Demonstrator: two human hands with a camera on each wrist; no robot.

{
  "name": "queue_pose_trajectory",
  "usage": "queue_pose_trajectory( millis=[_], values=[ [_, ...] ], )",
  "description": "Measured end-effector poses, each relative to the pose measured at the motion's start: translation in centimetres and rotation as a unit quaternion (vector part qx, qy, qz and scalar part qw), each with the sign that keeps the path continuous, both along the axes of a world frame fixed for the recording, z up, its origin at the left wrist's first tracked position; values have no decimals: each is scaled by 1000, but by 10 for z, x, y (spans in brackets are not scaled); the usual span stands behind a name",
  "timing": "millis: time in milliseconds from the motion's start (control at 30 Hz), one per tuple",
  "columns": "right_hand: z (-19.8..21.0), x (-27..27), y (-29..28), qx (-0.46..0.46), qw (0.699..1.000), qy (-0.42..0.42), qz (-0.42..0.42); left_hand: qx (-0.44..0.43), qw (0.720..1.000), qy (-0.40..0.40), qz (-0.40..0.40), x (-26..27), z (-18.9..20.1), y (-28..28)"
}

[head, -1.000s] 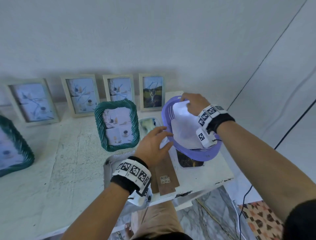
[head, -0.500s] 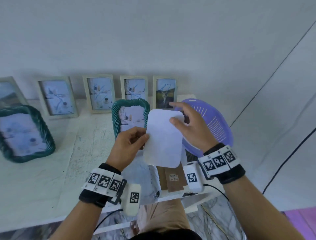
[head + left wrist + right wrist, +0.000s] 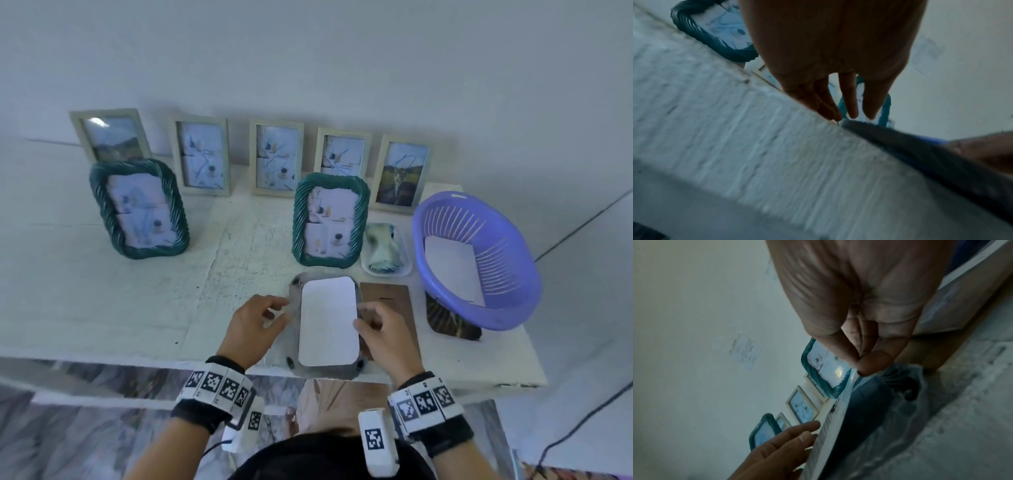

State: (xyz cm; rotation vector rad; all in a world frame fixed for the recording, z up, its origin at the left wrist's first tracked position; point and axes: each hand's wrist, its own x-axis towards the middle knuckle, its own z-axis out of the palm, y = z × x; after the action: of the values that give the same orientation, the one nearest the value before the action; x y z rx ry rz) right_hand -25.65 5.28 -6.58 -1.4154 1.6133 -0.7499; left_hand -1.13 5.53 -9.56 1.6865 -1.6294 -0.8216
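Note:
A white card with rounded corners (image 3: 327, 322) lies over a dark picture frame in clear plastic wrap (image 3: 325, 371), which rests flat at the table's front edge. My right hand (image 3: 363, 322) pinches the card's right edge between thumb and fingers; the right wrist view shows that pinch (image 3: 865, 363) at the card's thin edge (image 3: 830, 426). My left hand (image 3: 274, 308) hovers just left of the frame with fingers loosely extended and holds nothing. In the left wrist view its fingers (image 3: 851, 104) hang straight above the table.
A purple basket (image 3: 507, 240) at the right holds another white card (image 3: 452, 267). A brown backing board (image 3: 387, 294) lies beside the frame. Two green rope-edged frames (image 3: 330, 219) (image 3: 138, 209), a small tray with a cloth (image 3: 385, 250) and several pale frames (image 3: 275, 157) stand behind.
The card came out of the purple basket and down onto the wrapped frame. My left hand held its left edge half a second ago and has let go.

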Motion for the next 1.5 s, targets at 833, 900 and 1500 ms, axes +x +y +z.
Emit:
queue_pose_trajectory(
  millis=[833,900,1500],
  values=[
    [2,14,-2,-85,970,226,24,-100,993,-47,-38,-2,-30,13],
    [4,9,-2,-91,954,284,-19,-103,993,-46,-38,-1,-31,13],
    [12,-26,-2,-17,932,348,-100,-109,991,-60,-46,-1,-33,12]
  ],
)
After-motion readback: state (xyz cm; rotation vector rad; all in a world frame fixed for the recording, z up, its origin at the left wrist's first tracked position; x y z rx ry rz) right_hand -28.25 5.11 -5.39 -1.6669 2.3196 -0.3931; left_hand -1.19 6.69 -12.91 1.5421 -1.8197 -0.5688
